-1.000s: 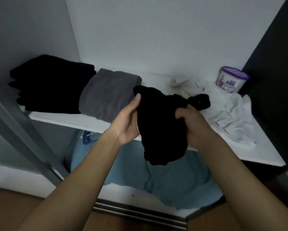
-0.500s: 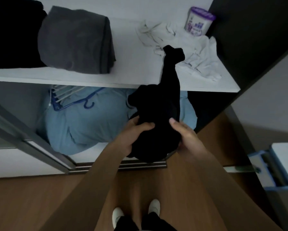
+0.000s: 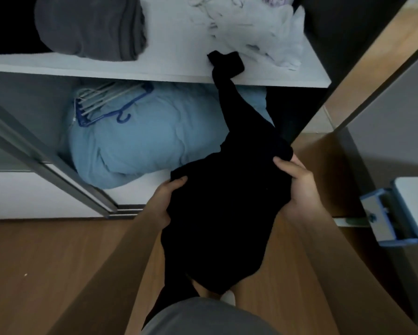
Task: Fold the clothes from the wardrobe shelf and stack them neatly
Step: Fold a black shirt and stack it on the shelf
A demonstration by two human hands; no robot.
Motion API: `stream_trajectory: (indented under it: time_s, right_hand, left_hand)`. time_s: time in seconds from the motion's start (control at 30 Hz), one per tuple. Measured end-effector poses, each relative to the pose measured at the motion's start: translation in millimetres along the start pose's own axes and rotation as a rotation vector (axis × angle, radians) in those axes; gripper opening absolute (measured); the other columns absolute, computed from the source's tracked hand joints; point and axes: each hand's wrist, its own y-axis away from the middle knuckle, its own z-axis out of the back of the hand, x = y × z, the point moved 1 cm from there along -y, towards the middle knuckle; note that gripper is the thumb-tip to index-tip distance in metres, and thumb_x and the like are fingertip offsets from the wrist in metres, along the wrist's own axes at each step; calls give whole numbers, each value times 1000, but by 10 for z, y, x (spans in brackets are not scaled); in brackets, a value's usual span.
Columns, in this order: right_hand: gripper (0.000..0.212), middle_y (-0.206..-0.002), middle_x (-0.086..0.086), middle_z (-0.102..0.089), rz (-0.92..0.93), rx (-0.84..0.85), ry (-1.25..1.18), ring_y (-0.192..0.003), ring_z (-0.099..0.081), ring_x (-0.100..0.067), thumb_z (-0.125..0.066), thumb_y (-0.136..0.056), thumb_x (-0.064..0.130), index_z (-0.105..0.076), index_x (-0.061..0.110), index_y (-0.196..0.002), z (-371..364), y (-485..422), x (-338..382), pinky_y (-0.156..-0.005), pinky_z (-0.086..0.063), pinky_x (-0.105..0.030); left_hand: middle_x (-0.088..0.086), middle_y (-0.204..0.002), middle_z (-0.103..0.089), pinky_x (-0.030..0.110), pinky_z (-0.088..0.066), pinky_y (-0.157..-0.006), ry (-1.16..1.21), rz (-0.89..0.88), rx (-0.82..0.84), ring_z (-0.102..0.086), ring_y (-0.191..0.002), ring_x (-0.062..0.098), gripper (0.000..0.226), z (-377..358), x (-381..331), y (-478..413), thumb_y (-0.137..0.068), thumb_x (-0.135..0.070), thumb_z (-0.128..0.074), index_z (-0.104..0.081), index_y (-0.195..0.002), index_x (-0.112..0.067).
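Black garment [image 3: 222,209]: unfolded, gripped each side by left hand [image 3: 164,201] and right hand [image 3: 297,184], hands apart, one end trailing on shelf [image 3: 154,73] | Done, apparently: grey garment [image 3: 89,27] folded | Left: black garment, crumpled white clothes [image 3: 258,30]

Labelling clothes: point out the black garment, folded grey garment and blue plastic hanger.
Black garment [image 3: 217,213], head view, bunched middle.
Folded grey garment [image 3: 89,25], head view, top surface.
Blue plastic hanger [image 3: 136,99], head view, sloping arm.
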Motion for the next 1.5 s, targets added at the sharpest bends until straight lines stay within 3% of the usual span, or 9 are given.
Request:
stream_trajectory:
  time_s: [0.2, 0.33, 0.6, 0.73, 0.87, 1.03, 1.2, 1.37, 1.5]
  right_hand:
    - [25, -96, -10, -73, -75, 117, -254, -90, -73, -26, -65, -81, 16, -76, 17, -102, 550, 356, -155, -73, -55, -28]
    - [32, -102, -8, -76, -186, 125, -233, -98, -73, -26, -52, -86, 14, -78, 12, -103, 608, 419, -324, -79, -59, -37]
    - [38, -50, 11, -37, -113, 84, -190, -47, -35, -6, -46, -61, -4, -26, 25, -47, 523, 549, -192, -51, -32, -19]
    - [35, -50, 11, -36, -59, -21, -301, -44, -36, -6, -46, -56, -3, -27, 25, -48, 425, 589, -193, -44, -36, -21]
    - [40, -49, 12, -30, -33, -61, -371, -45, -30, -7, -46, -50, 2, -15, 26, -57, 209, 671, -377, -45, -31, -20]
    - [40, -48, 12, -28, 9, -16, -342, -43, -24, -8, -44, -53, 2, -11, 25, -59, -91, 716, -523, -42, -27, -20]
    - [30, -47, 11, -35, 122, -10, -320, -43, -35, -8, -46, -53, 6, -23, 25, -50, 29, 733, -495, -43, -36, -19]
    - [39, -62, -1, -47, -196, -348, 277, -56, -49, -15, -42, -79, -3, -50, 20, -48, 468, 715, -780, -56, -42, -24]
    - [34, -64, 3, -55, -357, -46, 1146, -61, -53, -8, -53, -96, 4, -53, 20, -66, 402, 697, -1018, -62, -45, -26]
  left_hand:
    - [5, -79, -70, 23, -54, -56, -153, -151, 19, -69, -64, 14, 40, -169, 419, 218, -86, -1, -55, -54, -126, -5]
    - [11, -105, -60, 31, -46, -83, -321, -145, -121, -60, -92, 23, 70, -178, 749, 333, -82, 11, -41, -44, -142, -25]
    - [5, -115, -73, 30, -50, -93, -356, 68, -28, -67, -111, 20, 34, -97, 813, 661, -90, -40, -66, -75, -112, -16]
    - [7, -89, -74, 21, -54, -70, -502, -41, -12, -68, -82, 17, 23, 28, 675, 805, -72, -6, -69, -80, -90, -15]
    - [12, -101, -71, 33, -50, -81, -439, -108, 18, -66, -92, 25, 47, 198, 470, 913, -66, 3, -55, -79, -100, -19]
    - [6, -120, -71, 26, -52, -89, -525, 5, 191, -66, -111, 23, 42, 282, 521, 926, -88, -10, -67, -62, -129, -14]
    - [-2, -92, -76, 17, -52, -75, -652, -204, -16, -69, -87, 15, 15, 251, 569, 896, -95, -17, -64, -74, -106, -14]
    - [-6, -80, -75, 19, -53, -68, -569, -588, -73, -70, -76, 8, 17, -1, 97, 1051, -91, -13, -65, -78, -84, -23]
    - [-6, -79, -74, 17, -52, -66, -742, -636, 39, -69, -75, 8, 10, -386, -86, 1210, -78, -16, -72, -78, -83, -21]
